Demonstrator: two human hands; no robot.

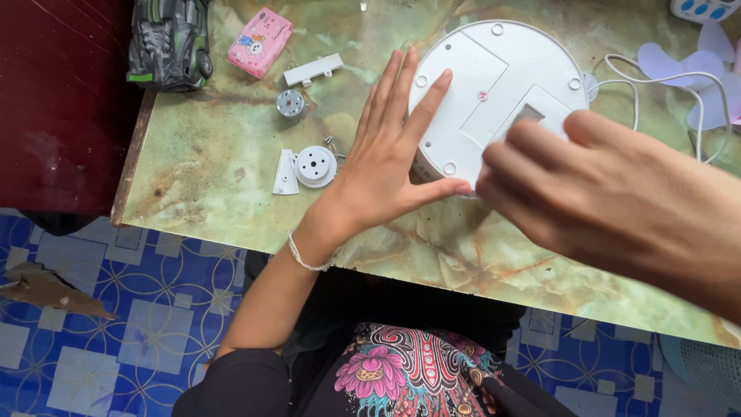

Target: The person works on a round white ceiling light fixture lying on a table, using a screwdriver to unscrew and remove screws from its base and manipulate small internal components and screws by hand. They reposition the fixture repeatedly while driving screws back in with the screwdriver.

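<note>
While the left hand (pixel 386 166) lies flat and open against the round white base (pixel 498 96), the right hand (pixel 587 181), at its 5 o'clock, touches it with fingers curled, holding nothing.

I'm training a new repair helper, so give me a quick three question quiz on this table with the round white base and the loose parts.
1. True or false: the left hand lies flat with its fingers spread on the round white base.
2. Which lies nearest the small silver motor? A: the pink box. B: the white bar-shaped piece. C: the white cable.
3. Fill in: the little screws lie beside the white round ____ with holes.

Key
1. True; the right hand is at the base's other edge, too blurred to show its grip.
2. B.
3. Disc.
</note>
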